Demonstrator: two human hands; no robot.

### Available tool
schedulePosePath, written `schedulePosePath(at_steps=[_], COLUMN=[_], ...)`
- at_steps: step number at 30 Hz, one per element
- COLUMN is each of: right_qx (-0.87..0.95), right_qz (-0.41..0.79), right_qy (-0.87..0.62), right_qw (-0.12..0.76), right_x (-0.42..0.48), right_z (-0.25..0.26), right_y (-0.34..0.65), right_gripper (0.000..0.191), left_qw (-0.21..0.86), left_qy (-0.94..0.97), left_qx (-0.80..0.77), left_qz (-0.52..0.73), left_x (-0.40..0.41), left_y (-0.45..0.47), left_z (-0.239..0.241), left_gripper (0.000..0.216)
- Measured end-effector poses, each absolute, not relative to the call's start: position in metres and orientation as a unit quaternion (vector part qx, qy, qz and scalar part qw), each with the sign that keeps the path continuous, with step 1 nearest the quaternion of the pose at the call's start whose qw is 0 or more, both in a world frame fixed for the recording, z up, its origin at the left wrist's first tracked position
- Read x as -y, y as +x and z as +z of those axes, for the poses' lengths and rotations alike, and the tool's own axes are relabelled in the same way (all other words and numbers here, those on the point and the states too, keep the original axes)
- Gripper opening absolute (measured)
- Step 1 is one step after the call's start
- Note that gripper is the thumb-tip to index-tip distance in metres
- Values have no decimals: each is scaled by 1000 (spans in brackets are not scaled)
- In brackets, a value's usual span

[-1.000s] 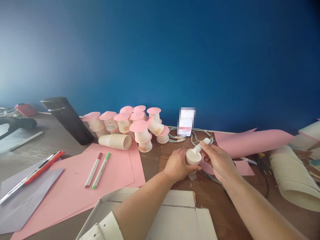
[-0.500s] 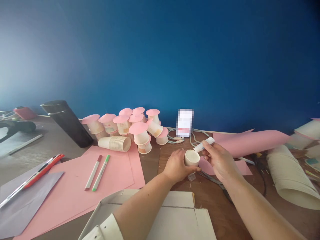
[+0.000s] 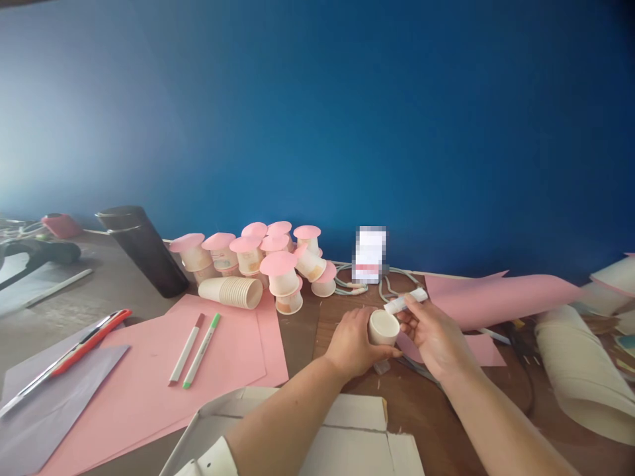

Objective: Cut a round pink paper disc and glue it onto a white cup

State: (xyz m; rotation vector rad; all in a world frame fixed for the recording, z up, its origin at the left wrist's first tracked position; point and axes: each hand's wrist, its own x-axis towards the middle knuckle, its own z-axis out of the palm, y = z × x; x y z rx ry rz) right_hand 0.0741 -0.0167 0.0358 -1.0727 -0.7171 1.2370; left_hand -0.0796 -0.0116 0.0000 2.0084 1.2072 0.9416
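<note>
My left hand is wrapped around a small white paper cup from its left side. The cup's round end faces up toward me. In my right hand, a white glue stick is pinched between thumb and fingers. Its left tip is at the far edge of the cup's round end; whether they touch I cannot tell. Below the cup lies a small clear plastic piece. Partly hidden under my right hand are a pink paper piece and what looks like scissors.
Several paper cups with pink cone tops stand at the back, beside a nested cup stack. Left are pink sheets, two markers, a utility knife and a black flask. A phone leans on the wall.
The view has tilted up slightly, so everything sits lower. The glue stick has come level with the cup's upper edge, and my right hand has turned a little. Both holds stay the same.
</note>
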Motion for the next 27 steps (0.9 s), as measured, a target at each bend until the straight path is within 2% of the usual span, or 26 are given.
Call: schedulePosePath(at_steps=[5, 10, 16, 27], right_qx=[284, 339, 467, 512], right_qz=[566, 489, 342, 278], right_qy=[-467, -494, -576, -570], right_qw=[617, 633, 577, 580], right_x=[17, 14, 15, 20], right_z=[34, 30, 22, 28], right_y=[76, 84, 91, 85], right_gripper=[30, 34, 44, 44], left_qw=[303, 290, 288, 280], left_qy=[765, 761, 759, 761], left_qx=[-446, -469, -482, -478], left_qz=[352, 341, 330, 337], left_x=[12, 13, 14, 13], left_y=[-80, -80, -77, -78], left_z=[-1, -3, -4, -4], left_gripper=[72, 66, 62, 62])
